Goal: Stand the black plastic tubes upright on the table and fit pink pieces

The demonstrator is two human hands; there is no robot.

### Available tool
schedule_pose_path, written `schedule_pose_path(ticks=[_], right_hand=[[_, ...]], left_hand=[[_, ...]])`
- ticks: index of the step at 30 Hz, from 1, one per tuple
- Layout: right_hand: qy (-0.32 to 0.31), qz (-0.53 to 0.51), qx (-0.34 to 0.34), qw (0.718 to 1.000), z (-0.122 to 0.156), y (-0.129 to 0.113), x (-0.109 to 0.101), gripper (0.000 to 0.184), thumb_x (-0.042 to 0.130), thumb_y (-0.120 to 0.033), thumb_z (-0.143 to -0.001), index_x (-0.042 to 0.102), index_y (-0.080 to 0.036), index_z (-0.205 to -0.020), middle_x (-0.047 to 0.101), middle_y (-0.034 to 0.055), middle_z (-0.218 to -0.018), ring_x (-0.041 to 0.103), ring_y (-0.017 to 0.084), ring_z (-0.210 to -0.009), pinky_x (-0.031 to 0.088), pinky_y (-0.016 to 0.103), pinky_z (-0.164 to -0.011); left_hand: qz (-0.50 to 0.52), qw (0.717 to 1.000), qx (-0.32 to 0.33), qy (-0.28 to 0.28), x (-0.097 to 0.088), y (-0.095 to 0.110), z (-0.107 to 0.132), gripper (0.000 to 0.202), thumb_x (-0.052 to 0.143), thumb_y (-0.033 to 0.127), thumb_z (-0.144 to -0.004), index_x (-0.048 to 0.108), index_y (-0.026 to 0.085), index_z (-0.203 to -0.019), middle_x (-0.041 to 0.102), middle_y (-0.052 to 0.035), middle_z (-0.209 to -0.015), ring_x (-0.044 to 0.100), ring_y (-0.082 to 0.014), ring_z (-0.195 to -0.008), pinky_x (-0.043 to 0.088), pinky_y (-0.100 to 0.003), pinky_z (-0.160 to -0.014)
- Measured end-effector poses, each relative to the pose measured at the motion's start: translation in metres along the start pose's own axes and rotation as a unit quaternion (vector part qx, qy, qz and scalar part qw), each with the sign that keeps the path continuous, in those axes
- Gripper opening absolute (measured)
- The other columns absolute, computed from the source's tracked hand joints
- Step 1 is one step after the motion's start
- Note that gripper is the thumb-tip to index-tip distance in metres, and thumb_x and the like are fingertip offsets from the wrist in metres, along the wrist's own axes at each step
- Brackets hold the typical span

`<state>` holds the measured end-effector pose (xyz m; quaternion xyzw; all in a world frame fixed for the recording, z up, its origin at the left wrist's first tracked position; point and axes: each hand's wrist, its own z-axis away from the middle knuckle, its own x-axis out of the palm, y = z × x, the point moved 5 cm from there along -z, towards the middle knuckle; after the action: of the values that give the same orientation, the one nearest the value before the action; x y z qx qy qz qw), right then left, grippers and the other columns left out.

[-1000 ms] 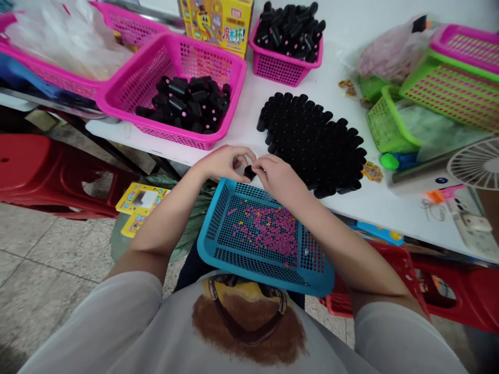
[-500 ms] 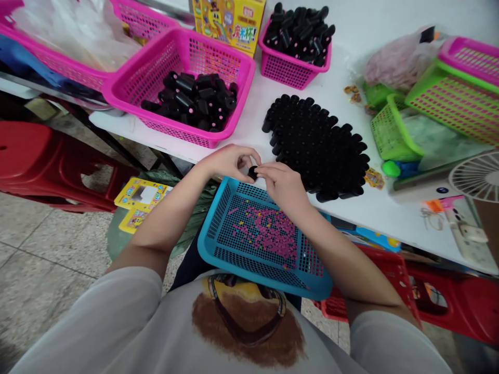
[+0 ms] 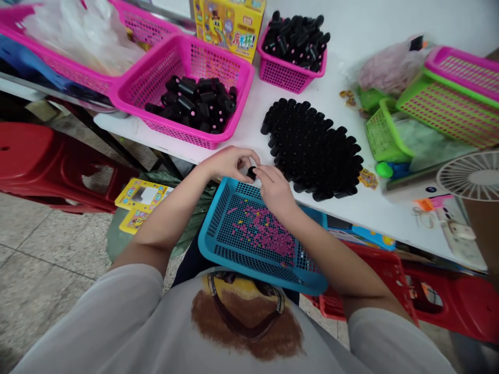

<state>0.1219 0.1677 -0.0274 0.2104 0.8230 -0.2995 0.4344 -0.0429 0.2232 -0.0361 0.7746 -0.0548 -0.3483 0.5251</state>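
Note:
My left hand (image 3: 228, 162) pinches a small black tube (image 3: 251, 173) over the far rim of a blue basket (image 3: 218, 249) on my lap. My right hand (image 3: 275, 188) has its fingers closed at the tube's open end; whatever they pinch is too small to see. Small pink pieces (image 3: 268, 234) lie loose in the blue basket. A block of black tubes (image 3: 314, 143) stands upright on the white table (image 3: 374, 208) just beyond my hands. A pink basket (image 3: 156, 78) to the left holds loose black tubes (image 3: 195, 104).
A smaller pink basket (image 3: 288, 75) of black tubes and a yellow box (image 3: 230, 23) sit at the back. Green baskets (image 3: 390, 135) and a white fan (image 3: 473, 174) stand at the right. Red stools (image 3: 42, 161) flank the table on the floor.
Both hands stay together on the tube; my right hand has dropped slightly at the tube's end. The view has shifted a little.

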Motion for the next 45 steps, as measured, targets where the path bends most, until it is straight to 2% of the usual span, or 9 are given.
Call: schedule_pose_path(ticks=[6,14,21,27,30,33,35,37,45], right_hand=[[-0.028,-0.029,0.031,0.999,-0.011,0.01,-0.006,0.048,0.041,0.002,-0.098,0.08,-0.019,-0.119,0.08,0.0103,-0.121,0.076,0.02,-0.113,0.063,0.039,-0.107],[-0.068,0.011,0.009,0.998,0.002,0.001,0.012,0.05,0.042,-0.004,-0.1,0.069,-0.009,-0.141,0.071,0.0214,-0.143,0.067,0.033,-0.135,0.053,0.057,-0.121],[-0.071,0.035,-0.07,0.994,0.018,-0.023,-0.023,0.053,0.039,-0.002,-0.103,0.065,-0.017,-0.147,0.07,0.0154,-0.145,0.063,0.027,-0.137,0.052,0.053,-0.121],[-0.356,0.062,-0.01,0.932,0.093,-0.015,0.022,0.037,0.053,-0.002,-0.098,0.077,-0.014,-0.124,0.076,0.0173,-0.125,0.074,0.028,-0.113,0.062,0.044,-0.1],[-0.39,0.069,0.009,0.918,0.113,-0.007,0.039,0.032,0.057,-0.002,-0.098,0.078,-0.012,-0.118,0.077,0.0186,-0.125,0.076,0.028,-0.111,0.064,0.038,-0.092],[-0.407,0.073,0.024,0.91,0.118,-0.002,0.047,0.033,0.055,-0.003,-0.1,0.077,-0.012,-0.123,0.076,0.0191,-0.129,0.076,0.025,-0.113,0.062,0.033,-0.094],[-0.416,0.075,0.032,0.906,0.117,-0.001,0.051,0.031,0.054,-0.004,-0.102,0.078,-0.011,-0.12,0.077,0.0197,-0.126,0.077,0.024,-0.111,0.061,0.032,-0.095],[-0.426,0.078,0.038,0.901,0.113,-0.001,0.054,0.029,0.052,-0.004,-0.103,0.079,-0.01,-0.113,0.078,0.0202,-0.121,0.076,0.025,-0.11,0.061,0.033,-0.097],[-0.45,0.06,0.077,0.888,0.095,0.004,0.057,0.026,0.071,-0.035,-0.103,0.072,-0.015,-0.119,0.075,0.0086,-0.121,0.074,0.021,-0.108,0.063,0.044,-0.096]], left_hand=[[-0.014,1.0,-0.002,0.004,-0.001,0.002,0.001,0.054,0.09,0.038,-0.065,0.074,0.016,-0.112,0.066,0.0036,-0.07,0.051,-0.0104,-0.061,0.041,-0.024,-0.061],[-0.023,1.0,0.004,0.007,-0.001,-0.001,0.001,0.053,0.089,0.038,-0.066,0.075,0.016,-0.112,0.06,0.0063,-0.064,0.049,-0.0098,-0.058,0.04,-0.023,-0.06],[-0.232,0.973,-0.016,0.01,-0.006,0.054,0.023,0.029,0.078,0.029,-0.076,0.078,0.021,-0.104,0.073,-0.0003,-0.079,0.062,-0.0149,-0.069,0.045,-0.026,-0.066],[-0.362,0.888,-0.038,0.282,-0.105,0.112,0.047,0.047,0.09,0.036,-0.077,0.073,0.027,-0.12,0.079,-0.0052,-0.113,0.071,-0.0268,-0.097,0.054,-0.042,-0.093],[-0.355,0.84,-0.002,0.411,-0.114,0.118,0.036,0.048,0.09,0.026,-0.079,0.068,0.025,-0.122,0.075,-0.0077,-0.123,0.068,-0.0289,-0.11,0.048,-0.048,-0.112],[-0.278,0.891,0.012,0.359,-0.067,0.098,-0.001,0.022,0.059,0.021,-0.102,0.065,0.022,-0.124,0.074,-0.0073,-0.116,0.07,-0.0214,-0.103,0.054,-0.039,-0.103],[-0.213,0.94,-0.074,0.255,-0.028,0.067,-0.032,0.037,0.045,0.011,-0.104,0.061,0.019,-0.136,0.074,-0.009,-0.115,0.071,-0.0199,-0.103,0.055,-0.035,-0.102],[-0.202,0.94,-0.153,0.228,-0.008,0.037,-0.057,0.046,0.047,0.004,-0.099,0.059,0.016,-0.141,0.071,-0.015,-0.127,0.068,-0.0242,-0.119,0.051,-0.037,-0.109],[-0.199,0.932,-0.208,0.222,-0.028,-0.016,-0.108,0.038,0.073,0.015,-0.09,0.065,0.018,-0.127,0.068,-0.0198,-0.129,0.068,-0.0339,-0.119,0.052,-0.044,-0.103]])
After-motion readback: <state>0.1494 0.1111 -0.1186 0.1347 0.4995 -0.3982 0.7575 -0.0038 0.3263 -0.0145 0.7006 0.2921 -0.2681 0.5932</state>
